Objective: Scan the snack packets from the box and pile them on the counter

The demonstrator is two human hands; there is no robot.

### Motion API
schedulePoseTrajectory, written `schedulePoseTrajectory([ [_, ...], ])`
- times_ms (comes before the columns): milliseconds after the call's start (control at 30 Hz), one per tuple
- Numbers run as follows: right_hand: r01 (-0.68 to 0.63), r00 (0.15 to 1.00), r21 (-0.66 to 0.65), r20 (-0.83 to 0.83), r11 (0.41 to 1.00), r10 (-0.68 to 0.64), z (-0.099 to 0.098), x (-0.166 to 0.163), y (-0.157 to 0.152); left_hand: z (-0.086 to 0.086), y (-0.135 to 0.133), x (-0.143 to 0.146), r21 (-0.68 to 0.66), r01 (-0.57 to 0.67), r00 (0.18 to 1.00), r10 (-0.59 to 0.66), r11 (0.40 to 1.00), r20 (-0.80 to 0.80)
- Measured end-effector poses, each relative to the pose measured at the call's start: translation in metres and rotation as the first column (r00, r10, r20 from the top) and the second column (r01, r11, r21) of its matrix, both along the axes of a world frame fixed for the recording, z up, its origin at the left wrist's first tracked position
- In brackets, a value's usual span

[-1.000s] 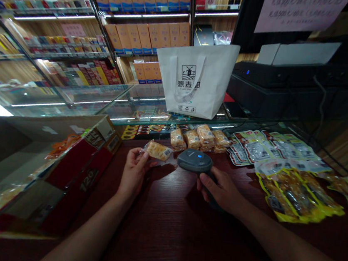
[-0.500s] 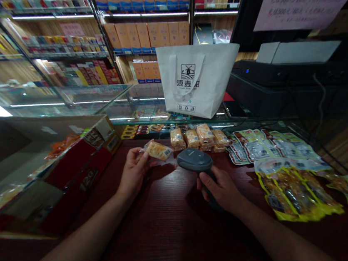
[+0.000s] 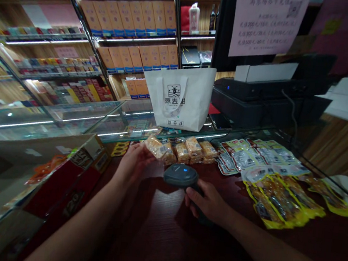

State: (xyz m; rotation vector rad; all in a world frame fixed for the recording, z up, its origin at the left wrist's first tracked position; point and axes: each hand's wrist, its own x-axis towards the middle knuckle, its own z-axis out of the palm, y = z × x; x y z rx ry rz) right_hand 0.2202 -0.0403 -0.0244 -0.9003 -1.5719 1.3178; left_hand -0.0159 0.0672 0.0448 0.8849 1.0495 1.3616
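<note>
My left hand (image 3: 134, 161) is closed on a clear-wrapped pastry (image 3: 155, 147), held at the left end of the row of similar wrapped pastries (image 3: 194, 147). Its fingers are partly blurred, and the held pack overlaps the nearest one in the row. My right hand (image 3: 208, 199) grips a dark grey barcode scanner (image 3: 180, 175) by its handle. A small blue light glows on top of the scanner, whose head points left above the dark wooden counter (image 3: 162, 229).
An open cardboard box (image 3: 60, 193) with packs inside stands at left. Yellow-edged food packs (image 3: 282, 197) and flat sachets (image 3: 255, 156) lie at right. Behind the row, a white tote bag (image 3: 180, 97) stands on the glass case. A black cable crosses at right.
My left hand has carried the pastry away from me to the row's left end. The scanner's blue light has come on. The camera view has shifted right and up.
</note>
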Motion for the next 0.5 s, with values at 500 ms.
schedulePoseTrajectory([
  [500,0.006,1.0,-0.024,-0.028,1.0,-0.007,0.003,-0.004,0.003,0.011,0.083,0.056,-0.205,0.186,0.877,-0.256,0.961,-0.407],
])
